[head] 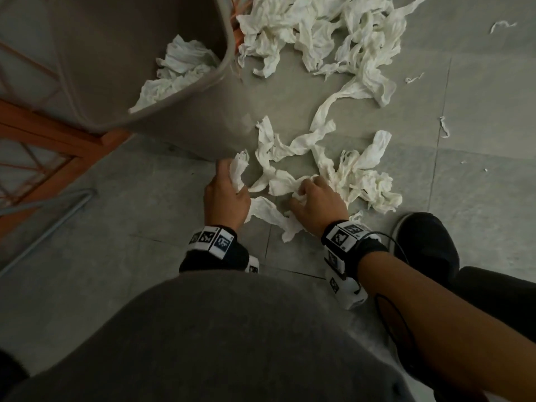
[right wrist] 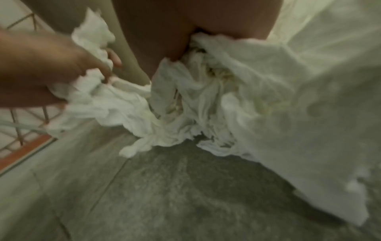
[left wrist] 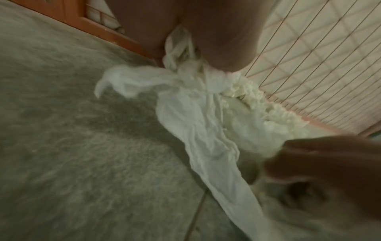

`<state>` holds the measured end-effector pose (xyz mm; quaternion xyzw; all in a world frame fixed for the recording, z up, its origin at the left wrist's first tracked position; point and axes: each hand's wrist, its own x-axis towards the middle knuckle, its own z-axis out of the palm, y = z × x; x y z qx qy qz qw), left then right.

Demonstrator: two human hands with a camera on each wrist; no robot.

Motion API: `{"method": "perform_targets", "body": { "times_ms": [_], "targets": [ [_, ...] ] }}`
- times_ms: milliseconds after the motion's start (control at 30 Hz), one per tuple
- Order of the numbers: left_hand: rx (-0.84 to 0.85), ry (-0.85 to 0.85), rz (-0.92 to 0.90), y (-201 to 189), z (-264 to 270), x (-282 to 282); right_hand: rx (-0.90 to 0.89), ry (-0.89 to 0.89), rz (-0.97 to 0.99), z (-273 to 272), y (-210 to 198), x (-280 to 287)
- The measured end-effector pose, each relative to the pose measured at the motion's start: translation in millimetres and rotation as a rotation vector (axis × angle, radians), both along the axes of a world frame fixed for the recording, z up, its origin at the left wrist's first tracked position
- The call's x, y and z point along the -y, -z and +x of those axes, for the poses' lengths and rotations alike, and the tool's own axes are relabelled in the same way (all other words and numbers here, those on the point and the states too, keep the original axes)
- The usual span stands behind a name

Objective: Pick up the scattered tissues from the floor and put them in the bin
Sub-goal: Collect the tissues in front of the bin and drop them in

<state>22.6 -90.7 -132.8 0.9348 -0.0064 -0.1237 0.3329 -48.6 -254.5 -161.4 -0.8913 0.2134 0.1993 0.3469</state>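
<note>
Grey stone-look floor tiles (head: 478,111) spread out below the crouching person, littered with crumpled white paper tissues (head: 333,33): a large heap at the top, a looser trail running down to the hands. From the head view, a tall beige plastic bin (head: 185,111) stands at the upper left, just beside the heap, with several tissues already inside (head: 177,68). The left hand (head: 226,195) has its fingers curled round a twisted white tissue (head: 238,171), right next to the bin's base. The right hand (head: 316,201) is bunched on a wad of tissue (head: 298,188) that is part of the near pile on the floor. A black shoe (head: 426,242) is planted at the right, and an orange metal frame (head: 58,134) runs behind the bin.

Seen from the left wrist, the fingers (left wrist: 218,40) clamp a long white tissue (left wrist: 206,122) that trails down over the tiles; the other hand shows blurred at the lower right.

Seen from the right wrist, the fingers (right wrist: 164,40) are closed into a rumpled mass of tissue (right wrist: 206,97) on the floor, with the left hand (right wrist: 51,65) gripping its own piece alongside.
</note>
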Motion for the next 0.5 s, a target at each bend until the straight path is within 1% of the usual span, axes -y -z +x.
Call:
{"method": "perform_targets", "body": {
  "times_ms": [133,233,300,367,400,500],
  "targets": [
    [-0.133,-0.012,0.089,22,16,10,0.064,0.070,0.043,-5,-9,4],
    [-0.127,0.012,0.186,37,24,8,0.129,0.132,0.067,-9,-16,8],
    [-0.106,0.004,0.186,41,26,6,0.147,0.209,0.127,-11,-21,10],
    [-0.056,-0.011,0.149,36,23,4,0.183,0.311,0.215,-10,-28,12],
    [-0.006,-0.025,0.123,31,21,3,0.197,0.355,0.251,-9,-31,14],
    [0.204,-0.034,0.056,15,13,2,0.194,0.414,0.307,-6,-40,23]
  ]
}}
